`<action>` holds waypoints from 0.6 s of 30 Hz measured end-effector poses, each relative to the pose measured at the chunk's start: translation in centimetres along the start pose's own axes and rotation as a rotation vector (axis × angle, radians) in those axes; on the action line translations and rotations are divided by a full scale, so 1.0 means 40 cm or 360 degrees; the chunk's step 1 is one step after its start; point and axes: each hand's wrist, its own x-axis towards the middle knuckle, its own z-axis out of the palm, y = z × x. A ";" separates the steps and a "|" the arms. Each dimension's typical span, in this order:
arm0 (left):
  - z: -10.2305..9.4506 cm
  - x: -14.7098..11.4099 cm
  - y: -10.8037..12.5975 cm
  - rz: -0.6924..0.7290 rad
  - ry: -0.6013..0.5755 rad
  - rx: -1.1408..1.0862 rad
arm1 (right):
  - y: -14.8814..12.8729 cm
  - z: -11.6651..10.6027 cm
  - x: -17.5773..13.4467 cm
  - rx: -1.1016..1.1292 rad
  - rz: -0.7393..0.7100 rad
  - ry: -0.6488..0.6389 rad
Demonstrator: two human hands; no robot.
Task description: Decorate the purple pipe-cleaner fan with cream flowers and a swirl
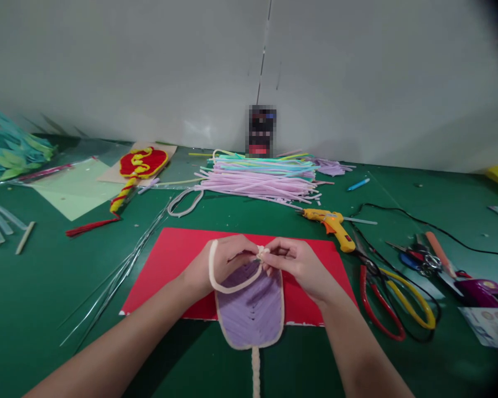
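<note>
A purple fan shape (pixel 251 309) made of pipe cleaners, edged in cream with a twisted cream handle (pixel 255 370), lies partly over a red sheet (pixel 178 249). Over its top end my left hand (pixel 228 260) and my right hand (pixel 292 262) meet, fingers pinched together. Between them is a cream pipe cleaner (pixel 232 288), bunched into a small knot at the fingertips. Its long loose end loops across the back of my left hand and over the fan. The fingers partly hide the knot and the fan's top edge.
A pile of pastel pipe cleaners (pixel 257 185) lies behind the red sheet. On the right are a yellow glue gun (pixel 330 221), pliers (pixel 382 298) and scissors (pixel 429 260). At left lie a red-and-yellow fan (pixel 144 164) and thin wires (pixel 128 260).
</note>
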 end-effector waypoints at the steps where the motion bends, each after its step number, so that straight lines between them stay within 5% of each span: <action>1: 0.000 -0.001 -0.001 -0.0005 -0.0004 0.0013 | 0.000 0.000 0.000 0.0002 0.0007 -0.0013; 18: 0.007 -0.006 -0.033 0.0079 0.0079 0.0120 | 0.018 -0.010 0.007 0.0122 0.0053 -0.0095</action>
